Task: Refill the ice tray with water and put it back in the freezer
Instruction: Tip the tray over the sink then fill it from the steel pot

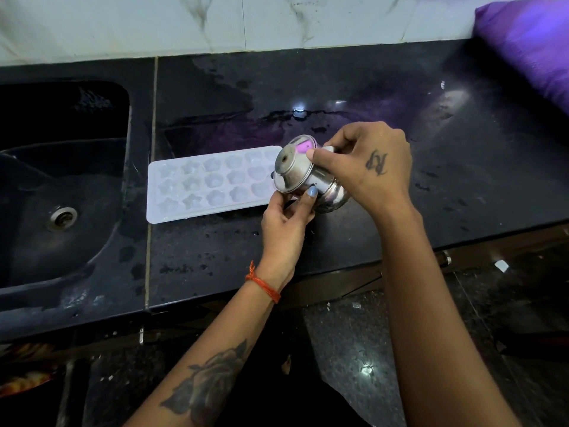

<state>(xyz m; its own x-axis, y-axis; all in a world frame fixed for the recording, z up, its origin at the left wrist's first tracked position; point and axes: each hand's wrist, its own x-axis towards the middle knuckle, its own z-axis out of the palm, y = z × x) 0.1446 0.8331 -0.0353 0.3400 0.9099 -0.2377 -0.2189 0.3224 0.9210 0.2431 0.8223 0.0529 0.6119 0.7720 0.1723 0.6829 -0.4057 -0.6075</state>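
A: On the bench, right of the sink (61,186): ice tray (212,184) flat, cavities up.

B: Both grips?

A: Left hand (284,221) and right hand (366,171) clasp a steel pot (303,177), tilted trayward, seemingly to pour.

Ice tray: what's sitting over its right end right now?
A steel pot, tipped on its side and held by both hands, hangs over the ice tray. It covers the rightmost moulds; no water stream is visible.
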